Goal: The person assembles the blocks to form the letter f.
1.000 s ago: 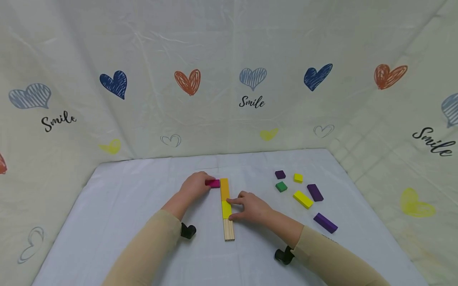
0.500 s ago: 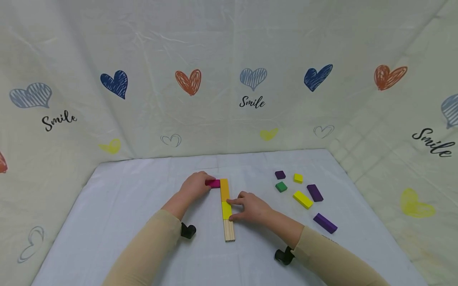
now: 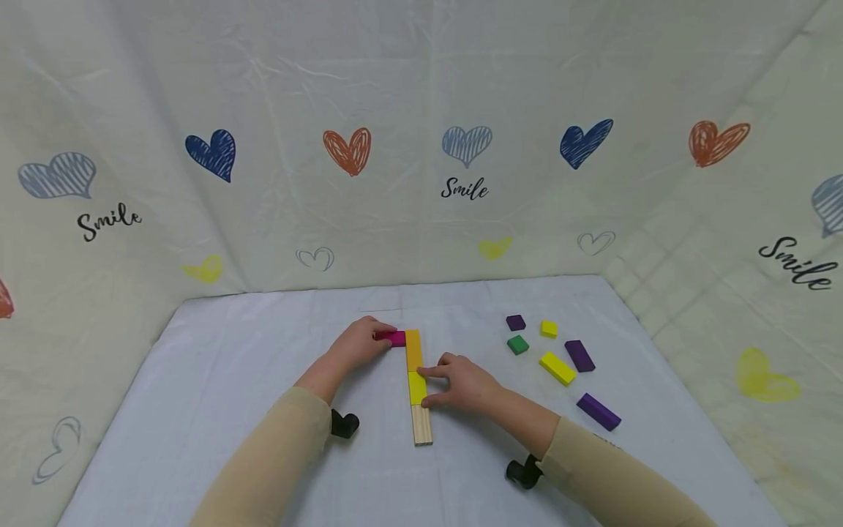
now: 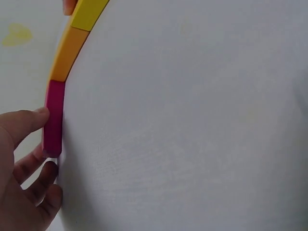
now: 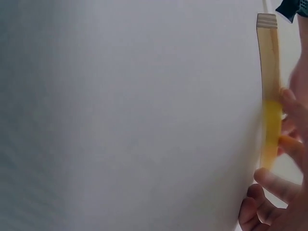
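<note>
A row of end-to-end blocks runs down the middle of the table in the head view: an orange block (image 3: 413, 350), a yellow block (image 3: 418, 388) and a bare-wood piece (image 3: 422, 426). Against the orange block's left side lies a magenta block (image 3: 398, 338), its end meeting the row. My left hand (image 3: 358, 342) pinches this magenta block between thumb and index finger; the index fingertip is hidden behind it in the left wrist view. My right hand (image 3: 464, 383) touches the yellow block's right side with extended index finger and thumb, its other fingers curled.
To the right lie loose blocks: a small dark purple one (image 3: 516, 322), a small yellow one (image 3: 549, 329), a green one (image 3: 517, 344), a long yellow one (image 3: 557, 368) and two long purple ones (image 3: 579, 355). A white cloth backdrop (image 3: 408, 219) printed with hearts stands behind the table.
My left hand has shifted very slightly, its thumb and index finger still at the magenta block. The right hand and the row of blocks look almost unmoved.
</note>
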A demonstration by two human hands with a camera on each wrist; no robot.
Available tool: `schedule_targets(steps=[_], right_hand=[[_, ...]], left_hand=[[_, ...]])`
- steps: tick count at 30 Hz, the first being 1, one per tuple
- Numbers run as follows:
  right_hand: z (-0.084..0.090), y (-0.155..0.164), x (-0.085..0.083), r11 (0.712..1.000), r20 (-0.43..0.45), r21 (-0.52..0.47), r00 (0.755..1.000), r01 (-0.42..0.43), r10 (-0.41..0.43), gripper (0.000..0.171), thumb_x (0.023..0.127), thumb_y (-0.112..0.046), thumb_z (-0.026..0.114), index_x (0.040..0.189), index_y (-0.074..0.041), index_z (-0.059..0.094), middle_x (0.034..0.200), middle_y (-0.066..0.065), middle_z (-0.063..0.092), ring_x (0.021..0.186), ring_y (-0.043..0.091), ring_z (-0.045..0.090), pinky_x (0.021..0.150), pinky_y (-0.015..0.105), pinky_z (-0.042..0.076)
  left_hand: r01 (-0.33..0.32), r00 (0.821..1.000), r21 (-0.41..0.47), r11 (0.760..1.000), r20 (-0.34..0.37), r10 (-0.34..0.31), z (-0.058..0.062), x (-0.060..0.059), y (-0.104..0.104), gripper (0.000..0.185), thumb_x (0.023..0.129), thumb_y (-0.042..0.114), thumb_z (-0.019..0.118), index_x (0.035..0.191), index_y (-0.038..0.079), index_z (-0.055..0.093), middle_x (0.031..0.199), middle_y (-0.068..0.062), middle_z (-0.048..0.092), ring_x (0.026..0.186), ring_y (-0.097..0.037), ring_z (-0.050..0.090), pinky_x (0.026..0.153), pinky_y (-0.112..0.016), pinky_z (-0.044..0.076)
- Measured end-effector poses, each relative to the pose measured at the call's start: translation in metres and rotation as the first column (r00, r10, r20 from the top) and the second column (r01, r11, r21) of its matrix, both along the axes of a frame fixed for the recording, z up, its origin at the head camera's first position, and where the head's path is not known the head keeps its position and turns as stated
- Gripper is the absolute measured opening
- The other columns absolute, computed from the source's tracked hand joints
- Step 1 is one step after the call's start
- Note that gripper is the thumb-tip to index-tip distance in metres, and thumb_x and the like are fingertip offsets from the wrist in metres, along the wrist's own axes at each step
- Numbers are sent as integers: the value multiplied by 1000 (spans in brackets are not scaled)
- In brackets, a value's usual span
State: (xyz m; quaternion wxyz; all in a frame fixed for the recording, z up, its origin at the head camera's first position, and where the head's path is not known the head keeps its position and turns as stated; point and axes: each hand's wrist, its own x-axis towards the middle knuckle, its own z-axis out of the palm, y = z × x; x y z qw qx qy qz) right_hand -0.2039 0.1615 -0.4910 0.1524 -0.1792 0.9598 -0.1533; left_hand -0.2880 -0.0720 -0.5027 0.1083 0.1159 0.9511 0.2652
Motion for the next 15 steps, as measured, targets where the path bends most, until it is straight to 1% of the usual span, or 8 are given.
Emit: schedule_targets(steps=[5,11,15], right_hand=[[-1,0,0,1000,-6,-4,1000,-5,5,64,77,-57,78,135,-36,62,108,0,56,93,15,50,81,31,50],[-2,1,0,1000,-11,-9,1000,-6,6,64,76,-57,78,135,-36,62,106,-1,55,92,15,50,79,30,50],[-2,1,0,1000,-14,-7,1000,-10,10,64,77,-58,78,135,-37,62,106,-1,56,93,15,50,81,30,50]], left_hand=[[-17,999,58,998,41,15,0,-1,-3,33,94,29,69,127,27,69,123,-7,59,105,-24,52,96,-42,48],[-26,998,80,996,65,21,-1,-1,-3,34,93,30,70,128,28,69,122,-7,58,105,-24,51,95,-42,49],[-30,997,76,997,75,24,0,-1,-3,35,94,30,69,129,29,68,124,-8,58,106,-25,51,96,-43,48]])
